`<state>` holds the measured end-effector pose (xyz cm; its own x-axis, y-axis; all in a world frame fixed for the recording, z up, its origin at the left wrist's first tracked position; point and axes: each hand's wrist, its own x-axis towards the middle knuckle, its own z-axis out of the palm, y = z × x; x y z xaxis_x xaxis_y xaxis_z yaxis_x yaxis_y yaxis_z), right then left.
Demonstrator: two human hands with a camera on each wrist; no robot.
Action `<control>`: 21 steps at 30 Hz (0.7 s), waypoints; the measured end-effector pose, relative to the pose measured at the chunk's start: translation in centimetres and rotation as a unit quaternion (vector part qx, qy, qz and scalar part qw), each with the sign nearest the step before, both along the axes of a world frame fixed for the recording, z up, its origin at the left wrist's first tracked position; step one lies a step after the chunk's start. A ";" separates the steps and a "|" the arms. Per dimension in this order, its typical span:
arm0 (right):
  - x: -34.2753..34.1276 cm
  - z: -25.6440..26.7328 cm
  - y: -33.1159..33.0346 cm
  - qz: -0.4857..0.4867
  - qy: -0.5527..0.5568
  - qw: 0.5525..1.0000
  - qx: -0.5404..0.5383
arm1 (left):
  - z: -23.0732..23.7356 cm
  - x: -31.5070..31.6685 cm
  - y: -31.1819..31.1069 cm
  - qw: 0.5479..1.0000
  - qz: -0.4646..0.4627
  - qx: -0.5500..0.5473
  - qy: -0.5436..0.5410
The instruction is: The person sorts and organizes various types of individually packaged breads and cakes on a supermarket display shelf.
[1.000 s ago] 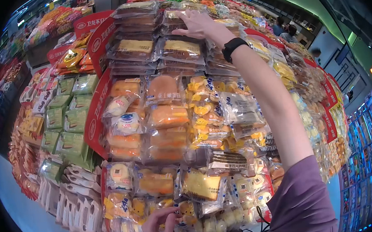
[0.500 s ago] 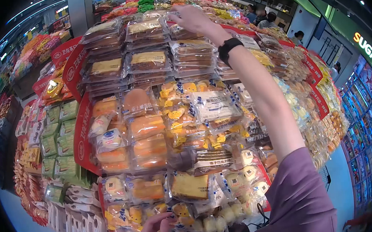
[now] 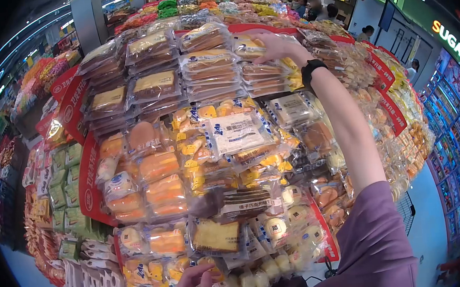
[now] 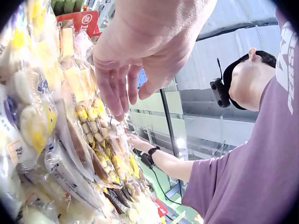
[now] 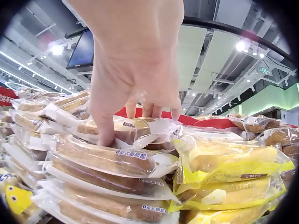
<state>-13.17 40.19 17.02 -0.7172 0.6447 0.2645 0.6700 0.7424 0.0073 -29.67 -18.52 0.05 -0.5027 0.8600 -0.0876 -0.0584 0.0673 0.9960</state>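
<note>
Spreading the right hand (image 3: 280,47) with thumb well apart from fingers, touching the wrapped bread (image 5: 135,132) beneath with the thumb, hiding other fingertips behind it, not showing whether gripping. Curling the left hand (image 3: 195,286) loosely, holding nothing, hovering near a square cake pack (image 3: 215,236) just beyond its fingers.

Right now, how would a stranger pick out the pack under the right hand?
In the head view, find the red-panelled display, then its back row of stacked packs. The clear-wrapped bread pack lies under the right hand. Unlike the yellow-wrapped packs to its right, it sits between that hand's thumb and fingers.
</note>
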 end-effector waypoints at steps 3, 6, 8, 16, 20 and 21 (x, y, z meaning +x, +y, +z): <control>-0.6 0.7 -0.7 -0.039 -0.010 0.999 -0.001 | 0.4 0.6 0.3 0.999 0.002 -0.031 0.042; 0.7 1.6 0.4 0.006 0.054 0.997 0.055 | 0.7 0.8 0.5 0.998 0.002 -0.042 0.056; 1.7 2.4 0.7 0.023 0.045 0.997 0.061 | 1.1 1.2 0.7 0.998 0.004 -0.037 0.048; 1.9 1.4 -2.5 0.037 -0.102 0.994 -0.002 | 0.4 1.4 1.0 0.998 0.007 -0.040 0.049; 0.8 0.3 -4.3 0.003 -0.087 0.990 -0.109 | 0.6 1.4 1.0 0.998 0.004 -0.040 0.049; 0.5 0.8 -6.2 -0.017 -0.067 0.988 -0.139 | 0.7 1.3 1.0 0.998 0.001 -0.042 0.046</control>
<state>-12.63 33.98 17.80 -0.7104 0.7035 -0.0226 0.7015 0.7051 -0.1032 -28.32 -17.51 0.77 -0.5139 0.8504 -0.1124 0.0328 0.1504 0.9881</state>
